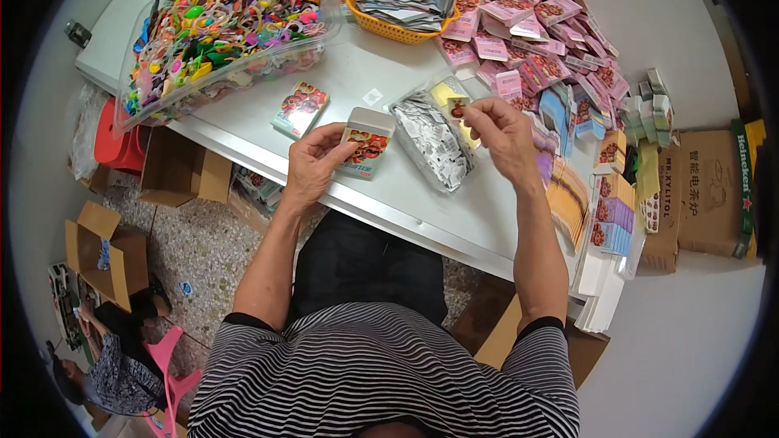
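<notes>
My left hand [312,164] holds a small printed box [366,142] with its white top flap open, just above the white table's [389,195] front edge. My right hand [501,136] is raised beside it and pinches a small printed card [457,108] between thumb and fingers. Between and behind the hands lies a clear bag [430,142] full of small silvery packets. A closed printed box [299,107] lies flat on the table left of my left hand.
A clear tub [219,28] of colourful hair ties stands at the back left. An orange basket [399,2] of cards sits behind, with several pink boxes [527,40] and stacked flat cartons [608,203] to the right. Cardboard boxes [105,253] lie on the floor.
</notes>
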Motion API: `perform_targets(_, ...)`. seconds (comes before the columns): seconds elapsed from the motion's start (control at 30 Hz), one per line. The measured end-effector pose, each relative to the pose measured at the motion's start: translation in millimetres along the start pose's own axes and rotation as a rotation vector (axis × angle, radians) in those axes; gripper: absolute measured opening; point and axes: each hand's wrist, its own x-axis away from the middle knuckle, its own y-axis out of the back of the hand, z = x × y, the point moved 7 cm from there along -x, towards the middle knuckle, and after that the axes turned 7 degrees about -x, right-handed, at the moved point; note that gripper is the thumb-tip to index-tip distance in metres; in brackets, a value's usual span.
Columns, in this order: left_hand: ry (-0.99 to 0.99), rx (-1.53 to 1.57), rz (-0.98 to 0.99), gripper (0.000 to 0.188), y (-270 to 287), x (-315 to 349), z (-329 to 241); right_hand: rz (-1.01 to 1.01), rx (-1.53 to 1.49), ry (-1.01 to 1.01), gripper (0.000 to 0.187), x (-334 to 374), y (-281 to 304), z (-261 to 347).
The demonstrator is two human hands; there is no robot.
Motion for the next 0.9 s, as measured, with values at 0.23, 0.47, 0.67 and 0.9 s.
perform_targets(0.23,0.034,0.047,0.028,0.033,2.9,7.2,-10.2,0.17,0.194,0.264,0.014,1.2,-89.1,37.3)
perform_targets(0.47,0.015,0.092,0.074,0.034,16.0,7.8,-8.9,0.249,0.455,0.319,0.016,-3.6,-120.5,36.9)
perform_targets(0.67,-0.002,0.111,0.087,0.035,22.1,4.6,-4.5,0.244,0.433,0.371,0.016,-5.6,-123.8,39.2)
perform_targets(0.9,0.0,0.056,0.088,0.033,21.7,-2.5,-10.0,0.005,0.33,0.304,0.013,-3.4,-72.6,39.9)
